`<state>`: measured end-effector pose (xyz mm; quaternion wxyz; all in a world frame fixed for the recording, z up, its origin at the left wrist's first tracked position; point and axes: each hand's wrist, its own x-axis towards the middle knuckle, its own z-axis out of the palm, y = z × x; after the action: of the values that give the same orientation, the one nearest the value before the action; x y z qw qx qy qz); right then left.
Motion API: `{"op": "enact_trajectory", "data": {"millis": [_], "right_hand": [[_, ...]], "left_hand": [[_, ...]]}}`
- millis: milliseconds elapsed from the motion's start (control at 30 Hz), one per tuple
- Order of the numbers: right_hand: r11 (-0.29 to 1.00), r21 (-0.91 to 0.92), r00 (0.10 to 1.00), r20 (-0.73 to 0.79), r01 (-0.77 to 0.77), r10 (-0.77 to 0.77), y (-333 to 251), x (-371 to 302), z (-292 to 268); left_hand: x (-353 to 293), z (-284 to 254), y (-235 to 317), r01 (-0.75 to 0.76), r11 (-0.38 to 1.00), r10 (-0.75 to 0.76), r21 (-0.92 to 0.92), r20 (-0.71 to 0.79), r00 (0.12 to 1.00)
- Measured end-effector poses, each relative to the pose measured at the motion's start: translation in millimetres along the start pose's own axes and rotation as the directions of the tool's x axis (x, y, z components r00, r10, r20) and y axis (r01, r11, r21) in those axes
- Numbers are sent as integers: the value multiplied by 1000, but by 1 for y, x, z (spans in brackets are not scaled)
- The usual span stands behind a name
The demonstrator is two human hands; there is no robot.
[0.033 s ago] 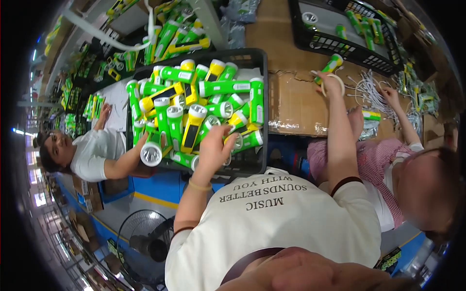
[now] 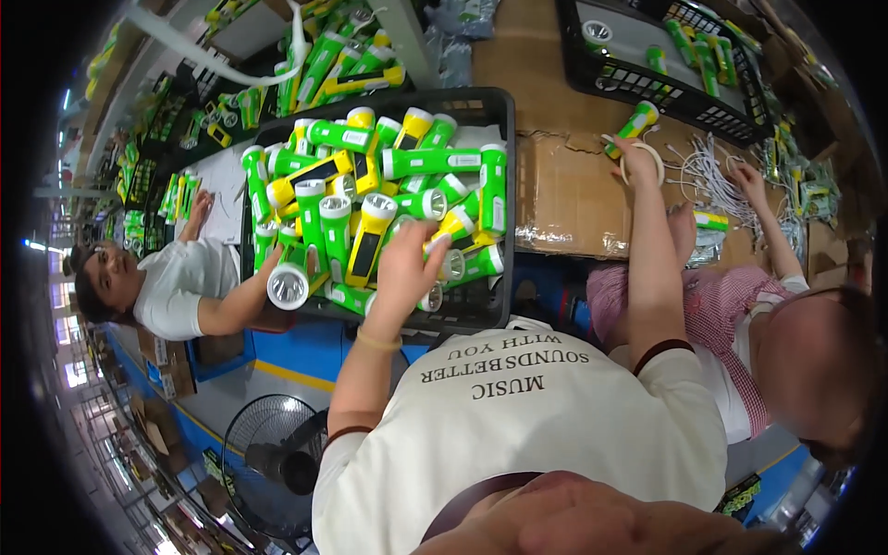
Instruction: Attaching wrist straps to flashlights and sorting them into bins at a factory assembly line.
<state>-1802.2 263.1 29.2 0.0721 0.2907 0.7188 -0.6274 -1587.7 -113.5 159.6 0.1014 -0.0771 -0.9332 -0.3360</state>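
My left hand [image 2: 405, 264] is over a black crate [image 2: 504, 111] heaped with green-and-yellow flashlights. Its thumb and fingers are apart, the fingertips among the flashlights at the crate's near right; one flashlight [image 2: 376, 227] lies just left of them. A pale band circles that wrist. Closed around the lower end of a green flashlight [image 2: 636, 122] with a yellow head is my right hand [image 2: 636, 165], above a brown cardboard surface [image 2: 564, 199]. A pale ring [image 2: 659, 168] hangs around this hand near the wrist.
At left, a person's hand [image 2: 280, 261] is by a large-headed flashlight [image 2: 288, 286] at the crate's edge. Another person's hand [image 2: 747, 183] at right touches white cables [image 2: 708, 180]. Another black crate [image 2: 666, 88] with flashlights stands far right. A fan [image 2: 277, 462] is behind on the left.
My left hand has shifted slightly upward over the flashlights. My right hand and its flashlight sit slightly further right in the picture, as does much of the scene.
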Motion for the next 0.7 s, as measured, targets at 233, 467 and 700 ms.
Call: {"op": "enact_trajectory", "data": {"millis": [233, 467, 700], "right_hand": [[920, 243, 951, -38, 306, -306, 7, -96, 51], [750, 659, 799, 480, -55, -363, -9, -245, 70], [675, 688, 653, 645, -268, -398, -24, -263, 84]], "left_hand": [[122, 44, -94, -175, 585, -41, 792, 244, 969], [110, 12, -41, 223, 975, -210, -17, 265, 941], [27, 18, 27, 468, 142, 137, -872, 486, 863]]}}
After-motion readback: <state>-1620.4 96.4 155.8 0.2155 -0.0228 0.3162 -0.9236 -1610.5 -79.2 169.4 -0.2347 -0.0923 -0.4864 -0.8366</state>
